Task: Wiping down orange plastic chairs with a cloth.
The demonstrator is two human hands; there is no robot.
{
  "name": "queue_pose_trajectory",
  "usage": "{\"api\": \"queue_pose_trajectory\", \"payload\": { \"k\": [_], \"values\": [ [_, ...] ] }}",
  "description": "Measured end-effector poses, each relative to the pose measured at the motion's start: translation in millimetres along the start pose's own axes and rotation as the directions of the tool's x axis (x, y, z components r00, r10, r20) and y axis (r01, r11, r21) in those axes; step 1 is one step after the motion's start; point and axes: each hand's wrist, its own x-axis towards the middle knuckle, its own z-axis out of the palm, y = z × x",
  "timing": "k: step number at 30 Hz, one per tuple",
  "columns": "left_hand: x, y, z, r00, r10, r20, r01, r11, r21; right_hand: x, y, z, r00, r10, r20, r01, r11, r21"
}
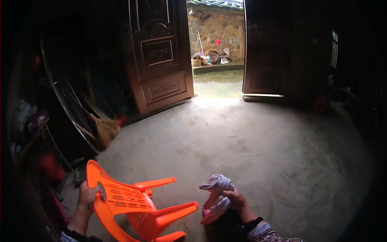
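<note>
An orange plastic chair (pixel 127 196) is tilted on its side at the lower left, its legs pointing right. My left hand (pixel 87 195) grips the top of its backrest, with the fingers through the handle opening. At the lower middle, my right hand (pixel 237 201) is closed around a bunched, pale greyish cloth (pixel 219 193), part of which hangs down pinkish. The cloth and the chair are apart. Dark bands circle both of my wrists.
Ahead, a carved dark wooden door leaf (pixel 163 54) and a second leaf (pixel 266 60) flank an opening onto a wet yard with a stone wall (pixel 211 24). A straw broom (pixel 105 130) leans at the left. Grey concrete floor (pixel 242 145) lies between.
</note>
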Motion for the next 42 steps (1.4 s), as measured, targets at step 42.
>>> {"api": "queue_pose_trajectory", "payload": {
  "k": [42],
  "values": [
    [-83, -82, -83, 0.74, 0.33, 0.586, -0.599, -0.074, 0.798, -2, 6, -1, 1.0, 0.004, -0.031, -0.004, 1.0, 0.011]
  ]
}}
